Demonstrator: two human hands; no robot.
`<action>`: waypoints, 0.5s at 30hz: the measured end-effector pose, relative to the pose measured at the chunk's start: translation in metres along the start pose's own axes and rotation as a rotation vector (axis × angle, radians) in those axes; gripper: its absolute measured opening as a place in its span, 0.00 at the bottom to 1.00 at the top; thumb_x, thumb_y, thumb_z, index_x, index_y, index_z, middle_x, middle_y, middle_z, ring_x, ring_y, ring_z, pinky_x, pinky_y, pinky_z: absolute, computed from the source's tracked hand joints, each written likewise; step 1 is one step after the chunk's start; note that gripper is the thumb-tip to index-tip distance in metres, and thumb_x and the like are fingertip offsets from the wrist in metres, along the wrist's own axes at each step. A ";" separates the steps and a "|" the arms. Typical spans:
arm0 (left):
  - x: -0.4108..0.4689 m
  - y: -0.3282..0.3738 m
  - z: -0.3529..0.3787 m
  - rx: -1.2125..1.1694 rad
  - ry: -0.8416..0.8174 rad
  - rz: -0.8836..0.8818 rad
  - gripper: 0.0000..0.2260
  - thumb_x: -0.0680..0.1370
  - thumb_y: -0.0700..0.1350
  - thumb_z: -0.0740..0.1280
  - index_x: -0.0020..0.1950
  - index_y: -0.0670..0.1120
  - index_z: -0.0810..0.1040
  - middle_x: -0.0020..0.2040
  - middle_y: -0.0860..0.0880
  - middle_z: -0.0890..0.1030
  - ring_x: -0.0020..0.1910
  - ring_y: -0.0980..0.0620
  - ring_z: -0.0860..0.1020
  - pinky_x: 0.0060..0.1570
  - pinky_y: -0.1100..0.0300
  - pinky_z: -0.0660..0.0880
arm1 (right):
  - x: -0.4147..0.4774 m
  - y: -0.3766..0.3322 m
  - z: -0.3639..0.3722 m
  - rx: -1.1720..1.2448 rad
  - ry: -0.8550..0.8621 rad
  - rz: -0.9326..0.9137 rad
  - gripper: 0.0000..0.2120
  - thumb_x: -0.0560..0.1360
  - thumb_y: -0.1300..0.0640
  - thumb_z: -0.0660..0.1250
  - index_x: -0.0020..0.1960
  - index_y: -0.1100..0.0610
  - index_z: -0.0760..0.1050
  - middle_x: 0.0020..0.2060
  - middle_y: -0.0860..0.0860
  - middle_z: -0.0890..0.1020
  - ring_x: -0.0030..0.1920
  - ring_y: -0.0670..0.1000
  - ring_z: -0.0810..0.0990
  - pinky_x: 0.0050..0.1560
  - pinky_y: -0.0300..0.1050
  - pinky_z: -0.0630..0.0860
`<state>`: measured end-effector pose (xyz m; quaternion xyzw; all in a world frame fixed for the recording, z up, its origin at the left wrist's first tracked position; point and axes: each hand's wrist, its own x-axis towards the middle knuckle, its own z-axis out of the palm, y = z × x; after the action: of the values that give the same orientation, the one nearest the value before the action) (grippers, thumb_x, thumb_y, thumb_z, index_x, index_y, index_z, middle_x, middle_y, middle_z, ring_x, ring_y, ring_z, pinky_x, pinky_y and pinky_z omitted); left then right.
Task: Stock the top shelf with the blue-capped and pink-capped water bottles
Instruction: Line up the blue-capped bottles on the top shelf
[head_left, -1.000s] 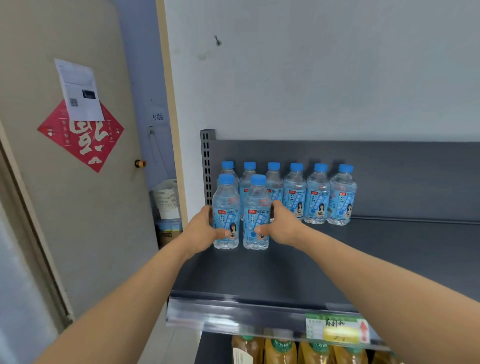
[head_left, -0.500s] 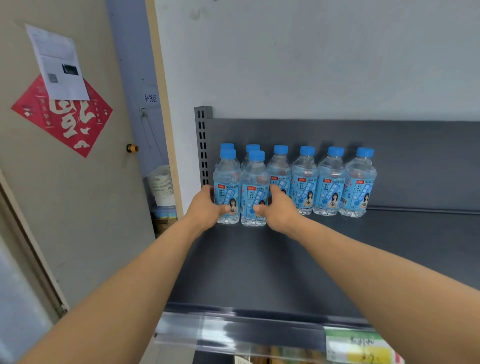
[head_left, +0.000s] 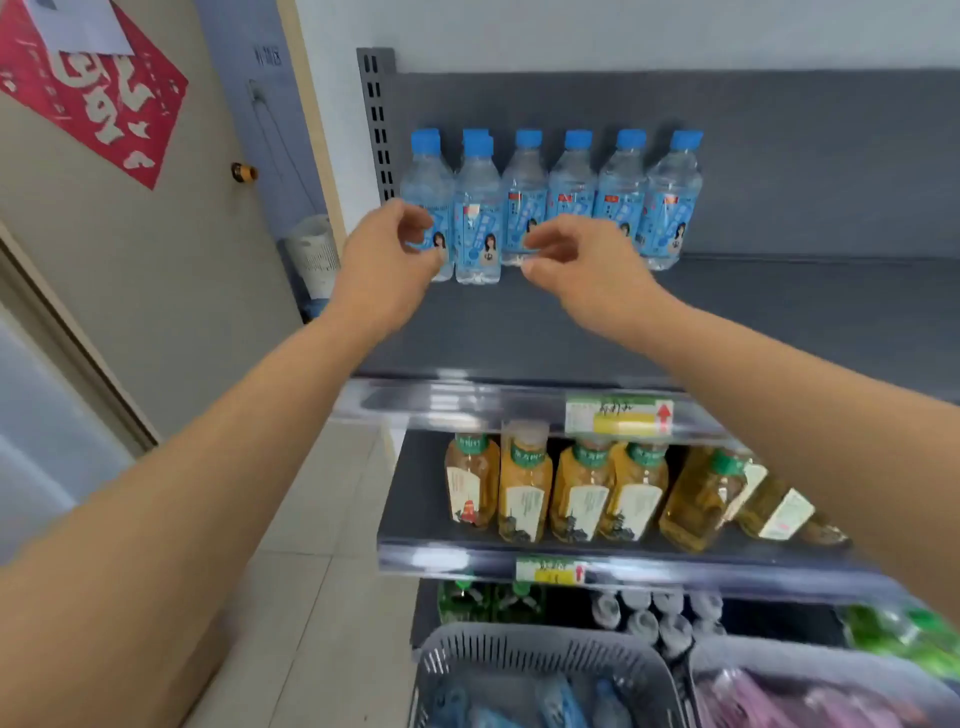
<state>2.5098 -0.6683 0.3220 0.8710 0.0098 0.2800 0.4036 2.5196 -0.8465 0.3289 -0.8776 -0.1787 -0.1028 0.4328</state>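
Head view: left hand and right hand, fingers loosely curled and empty, just before bottles packed against shelf corner, conserving space.

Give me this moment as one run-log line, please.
left hand: open, empty | right hand: open, empty | blue-capped bottles: upright, top shelf left | pink-capped: none shelved
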 end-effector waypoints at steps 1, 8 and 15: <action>-0.017 0.009 -0.001 0.004 -0.004 0.031 0.12 0.74 0.39 0.67 0.57 0.42 0.76 0.50 0.48 0.76 0.44 0.53 0.74 0.47 0.60 0.71 | -0.018 -0.002 -0.005 0.021 0.015 -0.026 0.10 0.76 0.58 0.65 0.57 0.57 0.76 0.46 0.48 0.78 0.48 0.46 0.76 0.50 0.39 0.73; -0.153 0.021 0.036 0.018 -0.200 0.062 0.08 0.73 0.40 0.68 0.51 0.44 0.78 0.46 0.50 0.77 0.41 0.57 0.74 0.45 0.68 0.71 | -0.157 0.045 0.004 0.009 -0.144 -0.002 0.05 0.75 0.61 0.66 0.50 0.56 0.79 0.39 0.47 0.78 0.40 0.44 0.75 0.41 0.33 0.71; -0.267 -0.036 0.103 0.178 -0.675 -0.243 0.10 0.74 0.39 0.68 0.55 0.43 0.78 0.53 0.45 0.80 0.51 0.48 0.77 0.49 0.61 0.71 | -0.245 0.145 0.042 -0.067 -0.480 0.339 0.07 0.75 0.61 0.66 0.52 0.62 0.79 0.50 0.57 0.81 0.48 0.53 0.77 0.49 0.43 0.72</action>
<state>2.3435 -0.7810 0.1154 0.9385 0.0038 -0.0750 0.3369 2.3554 -0.9497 0.1168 -0.9080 -0.1231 0.1755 0.3600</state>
